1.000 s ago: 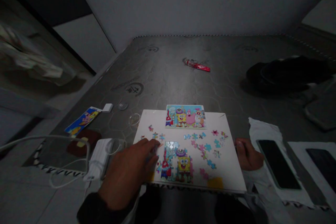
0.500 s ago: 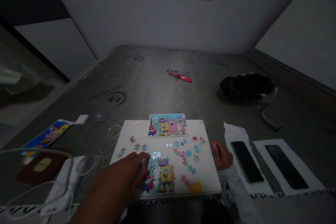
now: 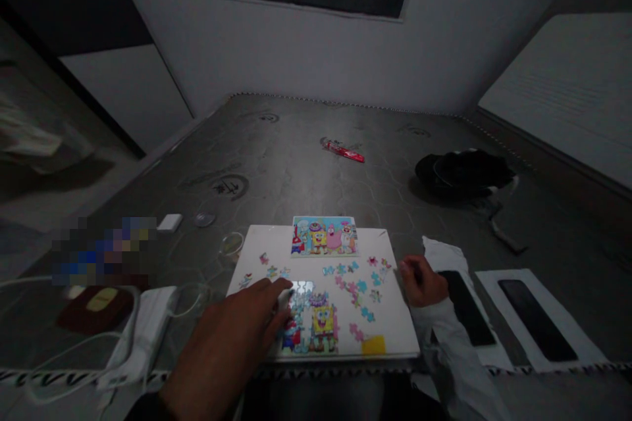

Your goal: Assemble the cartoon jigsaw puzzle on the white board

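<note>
Black-sleeved left hand (image 3: 224, 335): fingers (image 3: 266, 296) extended and held close together, tips set on the upper edge of a partly assembled jigsaw (image 3: 309, 325). Any pinched piece would be hidden, so a grip cannot be told. That jigsaw is placed at 1 o'clock from the left hand, much nearer to it than to the right, on a white board (image 3: 395, 332) whose long axis runs across the person's front.

White-sleeved right hand (image 3: 419, 283): fingers curled, resting at the board's right edge; whether anything is held cannot be told. Loose pink and blue jigsaw pieces (image 3: 358, 289) are scattered at 10 o'clock from it. Further loose pieces (image 3: 271, 272) are found at 11 o'clock from the left hand. A yellow patch (image 3: 374, 345) is seen near the board's near edge.

A cartoon picture card (image 3: 324, 237) is laid along the board's far edge. At 3 o'clock from the board, two black phones (image 3: 467, 308) (image 3: 536, 319) are laid on white sheets. At 9 o'clock, a white charger (image 3: 148, 335) with looped cable and a dark red wallet (image 3: 96, 309) are placed. At 12 o'clock, a red packet (image 3: 342, 150) is lying on a bare mattress (image 3: 291, 191); at 1 o'clock, a black cloth heap (image 3: 461, 173) is seen.
</note>
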`<control>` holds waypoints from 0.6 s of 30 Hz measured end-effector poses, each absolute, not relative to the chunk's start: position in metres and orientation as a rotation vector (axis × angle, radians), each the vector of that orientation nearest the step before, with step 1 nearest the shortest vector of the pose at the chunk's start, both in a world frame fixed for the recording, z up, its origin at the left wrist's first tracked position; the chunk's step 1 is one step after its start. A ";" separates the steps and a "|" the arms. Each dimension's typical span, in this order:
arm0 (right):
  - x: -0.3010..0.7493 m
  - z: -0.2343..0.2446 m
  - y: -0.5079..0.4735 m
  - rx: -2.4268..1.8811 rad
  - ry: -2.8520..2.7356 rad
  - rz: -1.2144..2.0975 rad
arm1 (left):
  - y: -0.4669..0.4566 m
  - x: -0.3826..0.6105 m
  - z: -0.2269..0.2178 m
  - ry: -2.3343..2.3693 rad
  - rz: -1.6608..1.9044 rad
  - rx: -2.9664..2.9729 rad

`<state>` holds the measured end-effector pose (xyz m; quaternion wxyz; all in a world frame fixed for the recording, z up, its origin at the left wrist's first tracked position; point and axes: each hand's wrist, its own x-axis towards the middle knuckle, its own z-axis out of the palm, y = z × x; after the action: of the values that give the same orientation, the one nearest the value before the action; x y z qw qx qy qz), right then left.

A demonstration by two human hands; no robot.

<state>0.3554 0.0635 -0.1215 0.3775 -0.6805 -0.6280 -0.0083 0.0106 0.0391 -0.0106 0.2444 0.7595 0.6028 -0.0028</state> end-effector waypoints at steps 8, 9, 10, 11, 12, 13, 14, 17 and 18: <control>0.339 -0.104 0.088 -1.657 -1.961 0.020 | 0.037 -0.001 -0.009 1.683 -0.027 2.042; 0.337 -0.103 0.087 -1.681 -1.969 -0.015 | 0.037 -0.003 -0.008 1.698 -0.035 2.037; 0.335 -0.101 0.086 -1.701 -1.977 -0.042 | 0.037 -0.004 -0.007 1.715 -0.046 2.031; 0.334 -0.100 0.085 -1.713 -1.990 -0.057 | 0.037 -0.006 -0.006 1.734 -0.057 2.022; 0.333 -0.099 0.083 -1.720 -2.001 -0.067 | 0.036 -0.007 -0.005 1.751 -0.065 2.014; 0.333 -0.098 0.083 -1.722 -2.011 -0.073 | 0.036 -0.008 -0.003 1.762 -0.067 2.011; 0.334 -0.097 0.082 -1.722 -2.018 -0.081 | 0.036 -0.008 -0.002 1.765 -0.066 2.010; 0.339 -0.099 0.085 -1.737 -2.013 -0.099 | 0.035 -0.009 -0.002 1.763 -0.067 2.007; 0.342 -0.101 0.086 -1.747 -2.011 -0.095 | 0.035 -0.009 -0.002 1.762 -0.064 2.010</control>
<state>0.3423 0.0861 -0.1012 0.2356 -0.6369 -0.7332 -0.0348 -0.0091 0.0347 -0.0022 0.2319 0.7314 0.6409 -0.0232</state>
